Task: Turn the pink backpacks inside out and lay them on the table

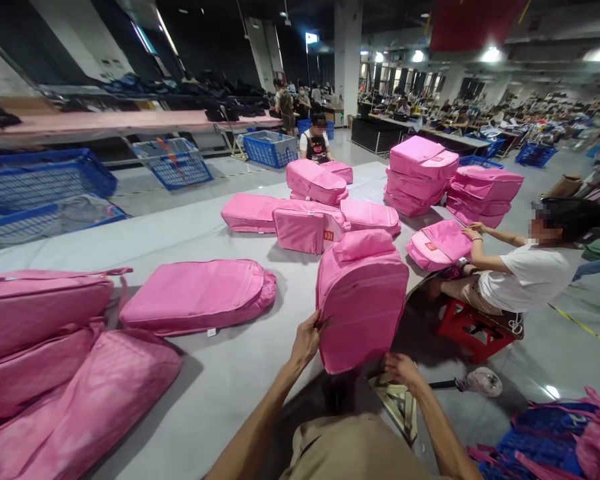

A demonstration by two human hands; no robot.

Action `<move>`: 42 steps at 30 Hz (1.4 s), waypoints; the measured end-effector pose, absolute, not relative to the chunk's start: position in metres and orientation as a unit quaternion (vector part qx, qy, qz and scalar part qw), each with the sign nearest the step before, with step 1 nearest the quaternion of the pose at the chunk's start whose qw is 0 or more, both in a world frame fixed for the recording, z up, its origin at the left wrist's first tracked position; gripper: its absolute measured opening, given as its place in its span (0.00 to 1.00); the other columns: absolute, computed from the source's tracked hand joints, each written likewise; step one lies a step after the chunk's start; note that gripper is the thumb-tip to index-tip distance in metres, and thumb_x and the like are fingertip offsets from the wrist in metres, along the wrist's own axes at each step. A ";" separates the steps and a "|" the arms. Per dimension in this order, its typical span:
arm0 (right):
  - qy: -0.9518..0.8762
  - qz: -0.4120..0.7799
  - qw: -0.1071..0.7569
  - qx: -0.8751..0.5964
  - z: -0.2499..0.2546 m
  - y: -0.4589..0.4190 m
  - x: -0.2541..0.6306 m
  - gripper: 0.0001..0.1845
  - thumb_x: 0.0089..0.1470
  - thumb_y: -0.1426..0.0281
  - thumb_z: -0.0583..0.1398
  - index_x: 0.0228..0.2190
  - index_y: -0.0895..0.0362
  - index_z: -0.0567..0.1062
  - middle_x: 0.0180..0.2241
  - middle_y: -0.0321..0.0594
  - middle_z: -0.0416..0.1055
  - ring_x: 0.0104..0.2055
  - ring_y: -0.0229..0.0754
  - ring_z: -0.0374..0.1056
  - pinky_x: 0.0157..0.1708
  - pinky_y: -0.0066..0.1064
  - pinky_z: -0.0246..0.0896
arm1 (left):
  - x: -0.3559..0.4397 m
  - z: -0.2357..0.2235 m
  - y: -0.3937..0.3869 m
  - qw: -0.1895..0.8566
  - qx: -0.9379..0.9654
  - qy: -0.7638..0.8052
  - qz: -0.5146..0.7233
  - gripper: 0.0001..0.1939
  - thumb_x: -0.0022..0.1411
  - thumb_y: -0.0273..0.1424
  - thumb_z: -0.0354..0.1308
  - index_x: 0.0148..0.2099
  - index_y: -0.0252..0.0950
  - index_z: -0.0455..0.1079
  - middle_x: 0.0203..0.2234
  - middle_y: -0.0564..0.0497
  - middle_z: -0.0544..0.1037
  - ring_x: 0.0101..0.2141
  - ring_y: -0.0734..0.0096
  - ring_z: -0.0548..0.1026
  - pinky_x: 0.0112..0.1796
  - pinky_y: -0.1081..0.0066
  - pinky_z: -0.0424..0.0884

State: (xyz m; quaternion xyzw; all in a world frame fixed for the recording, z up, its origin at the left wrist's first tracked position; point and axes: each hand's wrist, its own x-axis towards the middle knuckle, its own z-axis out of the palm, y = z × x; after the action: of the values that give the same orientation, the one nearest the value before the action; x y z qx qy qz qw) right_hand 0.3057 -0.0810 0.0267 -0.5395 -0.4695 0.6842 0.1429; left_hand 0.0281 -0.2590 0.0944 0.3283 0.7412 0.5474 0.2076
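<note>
Partly, the left hand (306, 340) disappears behind the bag (363, 307).
Upright at the worktop (215, 380) edge, the bag is between both hands: the left grips its side; the right hand (403, 370) curls near its lower corner, contact unclear.

Bare forearms (265, 401) — bare fingers (394, 365) — plain tan cloth (360, 448) over lap, softly creased.

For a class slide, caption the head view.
Left hand grips a pink backpack by its side; right hand near a lower corner.
</note>
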 end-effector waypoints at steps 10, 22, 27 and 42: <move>-0.851 0.383 0.280 -0.225 0.206 0.020 0.216 0.46 0.67 0.35 0.60 0.70 0.54 0.74 0.75 0.53 0.68 0.77 0.56 0.63 0.79 0.53 0.55 | 0.040 0.055 -0.288 0.155 0.316 0.787 0.507 0.22 0.68 0.32 0.57 0.61 0.40 0.82 0.60 0.43 0.86 0.59 0.48 0.81 0.64 0.53 0.74; -0.966 0.070 0.212 -0.134 0.226 -0.032 0.179 0.38 0.75 0.37 0.53 0.55 0.54 0.83 0.48 0.49 0.86 0.45 0.50 0.79 0.41 0.35 0.57 | 0.115 0.060 -0.283 -0.003 0.190 0.776 0.602 0.22 0.76 0.43 0.64 0.66 0.43 0.73 0.62 0.41 0.83 0.61 0.54 0.82 0.64 0.53 0.76; -0.956 0.068 0.247 -0.145 0.221 -0.017 0.174 0.40 0.75 0.35 0.51 0.51 0.55 0.84 0.45 0.47 0.86 0.42 0.48 0.78 0.38 0.36 0.50 | 0.120 0.070 -0.273 -0.045 0.212 0.758 0.616 0.18 0.74 0.41 0.68 0.63 0.45 0.78 0.57 0.45 0.86 0.57 0.54 0.83 0.61 0.50 0.79; -0.958 0.074 0.211 -0.181 0.216 -0.022 0.160 0.36 0.74 0.35 0.54 0.49 0.52 0.84 0.43 0.43 0.85 0.42 0.46 0.77 0.36 0.36 0.45 | 0.066 0.061 -0.295 -0.078 0.409 0.749 0.515 0.16 0.78 0.39 0.65 0.63 0.45 0.81 0.52 0.43 0.87 0.53 0.57 0.84 0.56 0.53 0.82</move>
State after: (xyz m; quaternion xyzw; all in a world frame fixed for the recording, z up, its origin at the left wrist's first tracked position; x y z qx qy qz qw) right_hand 0.1601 -0.0216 0.2161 -0.1814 -0.9577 0.0737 0.2110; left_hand 0.0665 -0.2951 0.0610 0.4086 0.7492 0.5155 -0.0780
